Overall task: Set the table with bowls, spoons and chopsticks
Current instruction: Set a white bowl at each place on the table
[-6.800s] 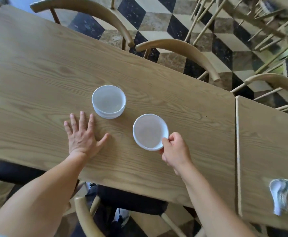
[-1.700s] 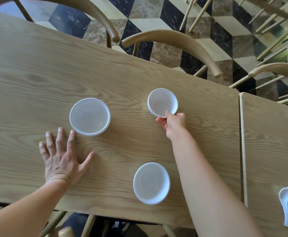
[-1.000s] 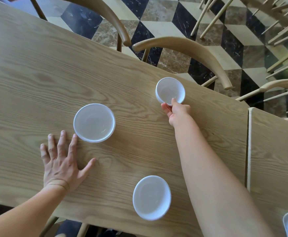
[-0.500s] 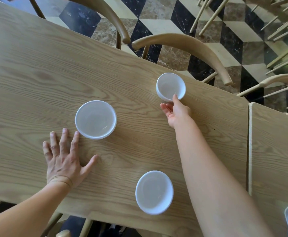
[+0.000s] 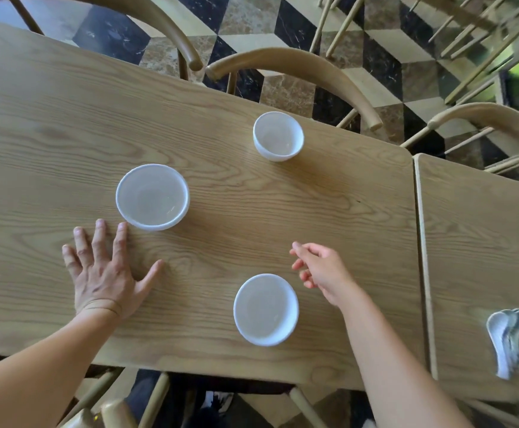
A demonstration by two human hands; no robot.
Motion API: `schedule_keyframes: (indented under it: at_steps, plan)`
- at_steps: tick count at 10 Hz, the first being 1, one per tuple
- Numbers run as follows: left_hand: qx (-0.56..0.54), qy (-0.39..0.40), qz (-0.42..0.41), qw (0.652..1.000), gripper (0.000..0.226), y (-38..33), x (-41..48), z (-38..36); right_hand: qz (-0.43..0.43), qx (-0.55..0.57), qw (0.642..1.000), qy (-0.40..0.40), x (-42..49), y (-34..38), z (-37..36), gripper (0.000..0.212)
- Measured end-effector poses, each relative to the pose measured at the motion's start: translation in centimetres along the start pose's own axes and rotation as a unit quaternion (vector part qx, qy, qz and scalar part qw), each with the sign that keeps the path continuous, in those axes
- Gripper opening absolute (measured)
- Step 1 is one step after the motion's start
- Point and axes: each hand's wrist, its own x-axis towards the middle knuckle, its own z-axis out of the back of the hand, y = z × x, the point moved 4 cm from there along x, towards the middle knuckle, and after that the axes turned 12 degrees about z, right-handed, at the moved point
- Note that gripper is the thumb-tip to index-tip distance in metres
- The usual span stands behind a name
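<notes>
Three white bowls stand on the wooden table (image 5: 51, 125). One bowl (image 5: 278, 135) sits near the far edge, in front of a chair. A wider bowl (image 5: 152, 196), possibly a stack, sits left of centre. The third bowl (image 5: 266, 309) is close to the near edge. My left hand (image 5: 105, 273) lies flat on the table with fingers spread, just below the wider bowl. My right hand (image 5: 320, 268) hovers empty above the table, right of the near bowl, fingers loosely apart. A pile of white spoons (image 5: 508, 341) lies on the adjoining table at the right. No chopsticks are in view.
A second wooden table (image 5: 480, 242) abuts on the right with a narrow gap. Curved wooden chair backs (image 5: 298, 66) line the far side, and one (image 5: 499, 122) stands at the right. Chair parts show below the near edge. The floor is checkered tile.
My right hand let go of the far bowl and pulled back toward me, now empty beside the near bowl. The far bowl stays at the far edge. My left hand stayed flat.
</notes>
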Motion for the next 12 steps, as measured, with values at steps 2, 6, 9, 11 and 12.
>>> schedule_keyframes:
  at_steps: [2, 6, 9, 11, 12]
  plan:
    - [0.004, 0.004, -0.002, 1.000, 0.107, 0.1, -0.2, 0.2, 0.014, -0.033, 0.996, 0.077, -6.1, -3.8, -0.3, 0.026]
    - [-0.013, -0.001, -0.005, 1.000, 0.112, 0.3, -0.5, 0.2, 0.021, 0.068, 0.997, 0.002, -8.4, -6.2, -2.4, 0.035]
    - [-0.009, 0.000, -0.007, 1.000, 0.111, 0.2, -0.4, 0.3, 0.001, 0.102, 0.994, -0.043, -9.6, -6.3, -3.4, 0.047]
    - [-0.005, 0.003, -0.007, 1.000, 0.110, 0.4, -0.4, 0.2, -0.006, 0.125, 0.991, -0.057, -10.3, -6.4, -4.3, 0.050]
    - [-0.005, 0.004, -0.007, 1.000, 0.110, 0.4, -0.4, 0.2, -0.014, 0.137, 0.990, -0.043, -10.6, -6.1, -4.3, 0.045]
